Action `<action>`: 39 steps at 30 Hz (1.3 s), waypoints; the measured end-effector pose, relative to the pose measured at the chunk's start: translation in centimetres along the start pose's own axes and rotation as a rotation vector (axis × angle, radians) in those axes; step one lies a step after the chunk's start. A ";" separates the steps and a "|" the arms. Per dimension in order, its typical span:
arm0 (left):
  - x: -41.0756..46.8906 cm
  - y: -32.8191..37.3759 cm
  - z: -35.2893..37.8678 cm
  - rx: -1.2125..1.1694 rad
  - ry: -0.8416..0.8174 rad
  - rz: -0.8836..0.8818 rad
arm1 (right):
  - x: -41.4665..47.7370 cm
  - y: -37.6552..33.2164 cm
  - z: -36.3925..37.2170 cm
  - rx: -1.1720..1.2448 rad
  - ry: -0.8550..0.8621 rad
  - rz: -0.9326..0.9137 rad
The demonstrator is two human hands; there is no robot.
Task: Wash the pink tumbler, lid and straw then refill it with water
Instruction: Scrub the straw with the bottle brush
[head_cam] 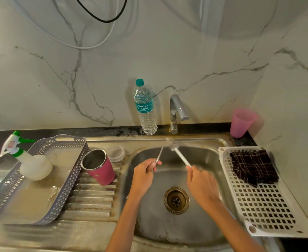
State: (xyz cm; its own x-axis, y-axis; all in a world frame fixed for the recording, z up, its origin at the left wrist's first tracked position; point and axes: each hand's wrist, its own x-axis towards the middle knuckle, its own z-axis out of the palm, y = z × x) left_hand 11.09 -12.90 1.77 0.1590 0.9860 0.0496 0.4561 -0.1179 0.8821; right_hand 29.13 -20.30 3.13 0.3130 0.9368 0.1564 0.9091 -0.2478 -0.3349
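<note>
The pink tumbler (100, 168) stands open and lidless on the ribbed drainboard, left of the sink bowl (200, 160). Its clear lid (116, 153) lies just behind it. Over the bowl, my left hand (145, 172) pinches a thin metal straw (159, 154) that points up toward the back rim. My right hand (200, 180) grips the white handle of a straw brush (179, 155); its bristled tip sits blurred near the straw's upper end. Whether brush and straw touch I cannot tell.
A tap (176, 111) stands behind the bowl with no visible stream. A water bottle (146, 108) is beside it and a pink plastic cup (241, 123) at the back right. A grey basket (40, 177) holds a spray bottle (25, 157). A white rack (264, 206) carries a dark cloth (254, 167).
</note>
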 end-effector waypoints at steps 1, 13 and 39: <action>-0.3 -0.3 -0.1 -0.002 -0.002 -0.006 | 0.5 0.5 -0.2 0.016 -0.013 0.038; -0.7 0.4 -1.6 -0.386 -0.086 -0.207 | 0.4 0.4 0.1 0.074 -0.081 0.022; 3.8 2.1 -2.8 0.127 -0.044 0.026 | 2.2 1.5 0.8 0.087 -0.214 0.136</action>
State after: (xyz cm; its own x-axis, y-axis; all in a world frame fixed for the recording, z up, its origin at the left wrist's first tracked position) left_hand 10.24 -9.10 5.12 0.2093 0.9766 0.0489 0.5581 -0.1603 0.8141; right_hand 30.95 -18.42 2.20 0.3571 0.9294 -0.0930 0.8326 -0.3618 -0.4194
